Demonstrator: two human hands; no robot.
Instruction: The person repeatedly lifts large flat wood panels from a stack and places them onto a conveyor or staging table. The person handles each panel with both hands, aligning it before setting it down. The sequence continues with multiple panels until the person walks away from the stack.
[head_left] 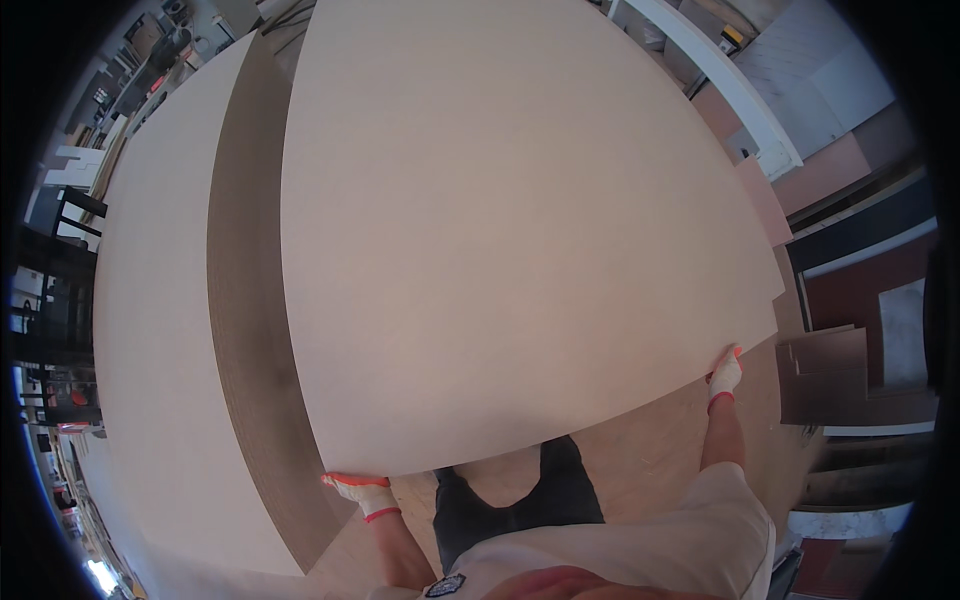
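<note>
A large, pale beige board (pixel 520 230) fills the middle of the head view, its near edge level with my legs. My left hand (pixel 362 492), in a white glove with orange-red finger coating, grips the board at its near left corner. Toward the near right corner, my right hand (pixel 727 378) in a matching glove is closed on the same edge. The board's underside hides part of the fingers of both hands. To the left lies another pale sheet (pixel 160 300), and a brown wood-grained strip (pixel 245 250) shows between it and the board.
A white curved-looking beam (pixel 715 75) and pinkish panels (pixel 830 175) stand at the far right. Brown panels (pixel 825 370) lean near my right arm. Along the left rim are black furniture frames (pixel 60 215) and cluttered shelves (pixel 135 60). Brown floor (pixel 640 440) shows around my legs.
</note>
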